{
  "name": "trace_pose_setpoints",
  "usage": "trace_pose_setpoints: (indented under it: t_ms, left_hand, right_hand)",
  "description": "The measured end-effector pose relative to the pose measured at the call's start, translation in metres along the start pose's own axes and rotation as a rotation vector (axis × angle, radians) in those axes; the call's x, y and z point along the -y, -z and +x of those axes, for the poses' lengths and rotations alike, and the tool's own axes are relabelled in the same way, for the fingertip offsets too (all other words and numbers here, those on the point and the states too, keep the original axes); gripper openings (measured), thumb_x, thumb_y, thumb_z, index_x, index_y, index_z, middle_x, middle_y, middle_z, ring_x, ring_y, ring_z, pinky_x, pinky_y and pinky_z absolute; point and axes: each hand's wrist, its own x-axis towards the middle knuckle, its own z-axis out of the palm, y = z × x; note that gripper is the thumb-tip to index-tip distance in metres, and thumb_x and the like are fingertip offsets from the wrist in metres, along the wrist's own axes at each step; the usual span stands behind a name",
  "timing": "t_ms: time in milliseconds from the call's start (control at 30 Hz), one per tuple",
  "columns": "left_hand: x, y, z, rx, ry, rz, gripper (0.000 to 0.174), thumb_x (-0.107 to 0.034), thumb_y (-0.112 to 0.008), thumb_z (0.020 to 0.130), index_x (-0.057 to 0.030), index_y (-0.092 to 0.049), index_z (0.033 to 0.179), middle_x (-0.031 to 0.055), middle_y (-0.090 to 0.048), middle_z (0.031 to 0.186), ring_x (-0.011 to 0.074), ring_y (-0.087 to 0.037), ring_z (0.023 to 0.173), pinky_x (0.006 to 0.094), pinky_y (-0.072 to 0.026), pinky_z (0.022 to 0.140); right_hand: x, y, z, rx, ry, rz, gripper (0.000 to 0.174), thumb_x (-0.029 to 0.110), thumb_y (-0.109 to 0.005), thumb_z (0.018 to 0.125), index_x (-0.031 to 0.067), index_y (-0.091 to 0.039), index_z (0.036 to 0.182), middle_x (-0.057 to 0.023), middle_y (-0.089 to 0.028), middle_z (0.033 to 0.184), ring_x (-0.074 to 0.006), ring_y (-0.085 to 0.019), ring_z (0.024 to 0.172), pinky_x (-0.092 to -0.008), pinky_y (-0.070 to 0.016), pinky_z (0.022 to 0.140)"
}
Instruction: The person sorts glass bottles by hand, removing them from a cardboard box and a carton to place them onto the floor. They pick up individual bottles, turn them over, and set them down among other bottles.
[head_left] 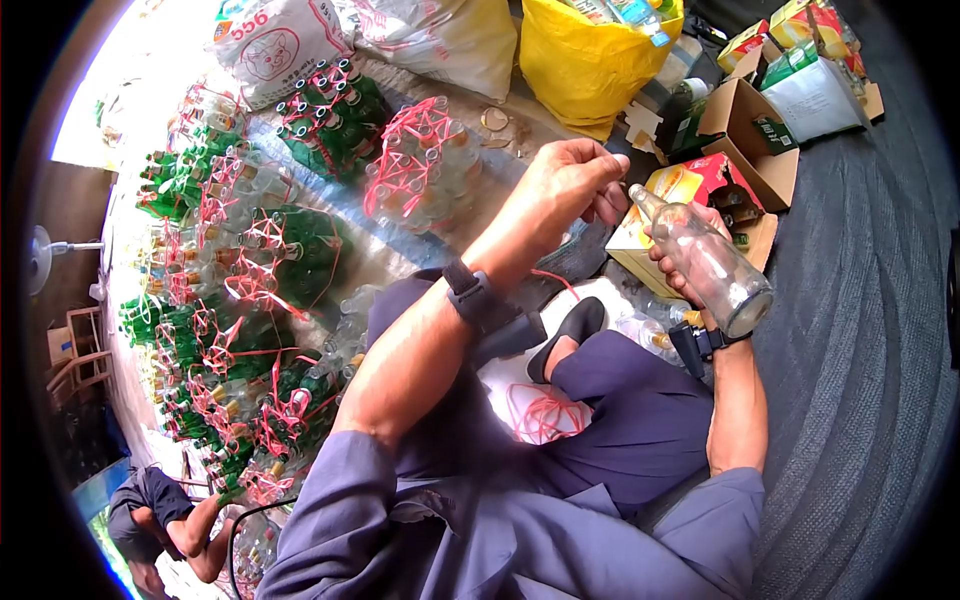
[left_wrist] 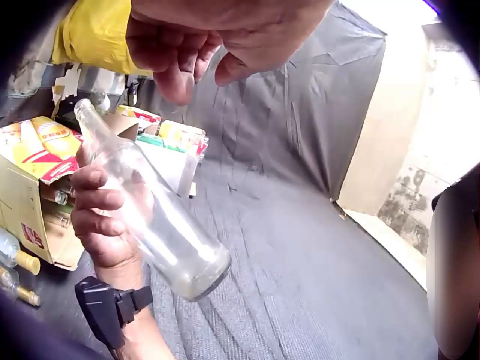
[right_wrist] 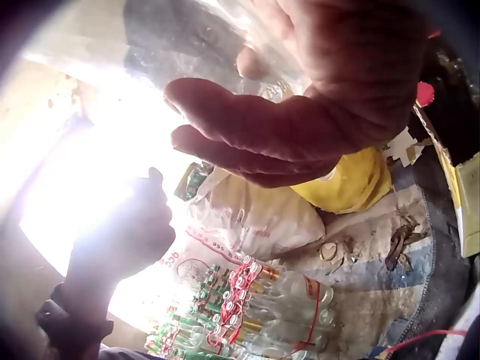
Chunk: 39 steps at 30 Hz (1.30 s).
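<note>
Glass bottle [head_left: 735, 290]: in our right hand [head_left: 678, 272], fingers curled round it; long axis slanting, mouth just beside our left hand [head_left: 575, 185], base away. Left fingers bent; whether pinching anything, we cannot tell.

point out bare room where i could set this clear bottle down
Widest: the dark cloth beyond the right hand, bordered at its far end by the cartons. Smaller, with scraps on it: the ground between the pink-tied clear bottles and the yellow bag. Crowded: the left side, packed with tied green bottles.
</note>
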Motion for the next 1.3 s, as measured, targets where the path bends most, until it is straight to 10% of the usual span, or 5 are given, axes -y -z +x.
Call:
trace_pose_setpoints:
  t_ms: [200, 367, 533, 833, 1300]
  left_hand:
    - [0.0, 0.004, 0.001, -0.023, -0.031, -0.025, 0.025, -0.028, -0.064, 0.1, -0.0023, -0.065, 0.098, 0.0069, -0.072, 0.081, 0.0109, -0.064, 0.061, 0.0246, -0.0507, 0.061]
    - [0.006, 0.003, 0.0, -0.037, -0.043, -0.026, 0.022, -0.025, -0.065, 0.099, -0.0021, -0.065, 0.099, 0.0078, -0.072, 0.08, 0.0106, -0.064, 0.061, 0.0232, -0.0494, 0.059]
    - [0.009, 0.003, -0.002, -0.091, -0.056, 0.039, 0.023, -0.023, -0.065, 0.099, 0.0002, -0.065, 0.101, 0.0085, -0.072, 0.084, 0.011, -0.064, 0.062, 0.0242, -0.0499, 0.06]
    - [0.001, -0.004, -0.022, -0.313, -0.205, 0.19, 0.048, -0.03, -0.071, 0.096, 0.0089, -0.056, 0.12, 0.0121, -0.07, 0.088, 0.0128, -0.062, 0.061, 0.0266, -0.0494, 0.06]
    - [-0.106, 0.011, -0.067, -0.167, -0.413, 0.613, 0.045, -0.036, -0.071, 0.096, 0.0078, -0.065, 0.104, 0.0053, -0.065, 0.072, 0.01, -0.064, 0.063, 0.0252, -0.0491, 0.057]
  right_hand:
    - [-0.013, -0.029, 0.002, -0.091, 0.032, -0.153, 0.061, 0.054, -0.047, 0.1, -0.0015, -0.06, 0.123, -0.0162, -0.07, 0.094, -0.0224, -0.07, 0.067, -0.0337, -0.0589, 0.052]
    - [-0.041, -0.056, 0.004, -0.322, 0.507, -0.435, 0.039, 0.04, -0.054, 0.102, 0.0027, -0.065, 0.105, -0.0135, -0.072, 0.088, -0.0226, -0.07, 0.063, -0.0316, -0.0585, 0.05]
    - [-0.042, -0.074, 0.012, -0.127, 0.35, -0.224, 0.035, 0.042, -0.059, 0.099, 0.0077, -0.069, 0.096, -0.0072, -0.071, 0.072, -0.0204, -0.07, 0.056, -0.0321, -0.0597, 0.051]
    - [-0.06, -0.115, 0.002, -0.066, 0.39, -0.433, 0.04, 0.044, -0.06, 0.098, 0.0071, -0.066, 0.112, -0.001, -0.069, 0.088, -0.011, -0.066, 0.071, -0.0261, -0.055, 0.063]
    - [-0.082, -0.179, 0.009, 0.036, 0.798, -1.028, 0.055, 0.022, -0.079, 0.088, 0.0007, -0.06, 0.135, -0.0043, -0.07, 0.105, -0.0107, -0.066, 0.093, -0.0266, -0.0543, 0.084]
